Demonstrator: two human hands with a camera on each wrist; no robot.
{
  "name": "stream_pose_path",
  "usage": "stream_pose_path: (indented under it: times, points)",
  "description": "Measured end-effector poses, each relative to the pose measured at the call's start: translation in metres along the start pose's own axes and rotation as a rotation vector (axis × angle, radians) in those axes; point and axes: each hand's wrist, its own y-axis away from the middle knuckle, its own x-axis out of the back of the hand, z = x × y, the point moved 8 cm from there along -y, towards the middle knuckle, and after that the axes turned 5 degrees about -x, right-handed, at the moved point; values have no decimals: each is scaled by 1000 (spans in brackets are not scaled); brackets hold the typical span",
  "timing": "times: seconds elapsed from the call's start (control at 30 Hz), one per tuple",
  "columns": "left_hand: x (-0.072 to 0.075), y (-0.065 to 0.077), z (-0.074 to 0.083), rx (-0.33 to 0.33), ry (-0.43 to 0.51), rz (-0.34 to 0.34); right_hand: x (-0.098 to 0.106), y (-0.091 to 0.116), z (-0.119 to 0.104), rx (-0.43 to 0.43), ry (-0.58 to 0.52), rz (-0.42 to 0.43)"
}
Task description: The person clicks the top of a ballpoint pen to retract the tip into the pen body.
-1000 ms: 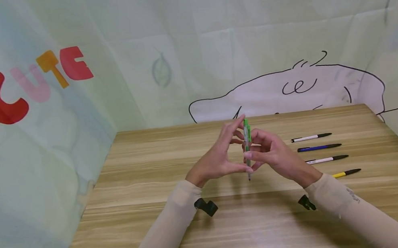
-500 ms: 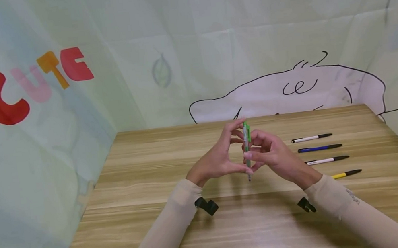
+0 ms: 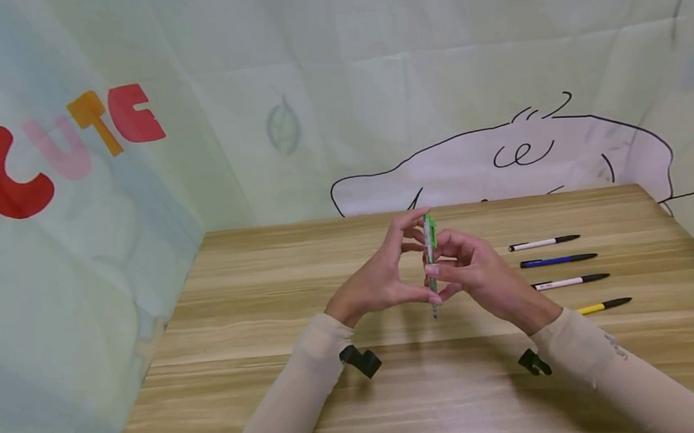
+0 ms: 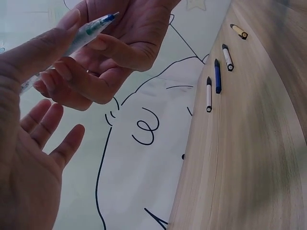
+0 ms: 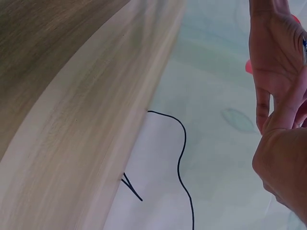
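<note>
A slim pen (image 3: 428, 240) with a green clip and a clear barrel stands nearly upright, tip down, above the table in the head view. My right hand (image 3: 483, 276) pinches its middle between thumb and fingers. Around it curves my left hand (image 3: 379, 276), forefinger at the top end and thumb against the lower barrel. From the left wrist, the pen's blue tip (image 4: 112, 17) pokes out past the left thumb (image 4: 48, 48), and the other left fingers (image 4: 67, 146) spread apart from it. The right wrist view catches only the pen's edge beside the hands.
To the right lie a white pen (image 3: 543, 243), a blue pen (image 3: 558, 260), another white pen (image 3: 572, 282) and a yellow pen (image 3: 604, 306), all with black ends and roughly parallel. The wooden table (image 3: 258, 339) meets a printed cloth backdrop (image 3: 341, 104) behind and at the left.
At the pen's top, the left forefinger has come down slightly. Both hands otherwise keep their places on the pen, and the loose pens have not moved.
</note>
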Motion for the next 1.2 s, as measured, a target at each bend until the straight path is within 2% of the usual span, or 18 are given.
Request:
stream_pose_path:
  times: [0.73,1.2]
  points:
    - [-1,1,-3,-22,-16,-3,2,0,5,-50,2,32]
    - [-1,1,-3,-7,-44,-5,4,0,7,-57,-10,26]
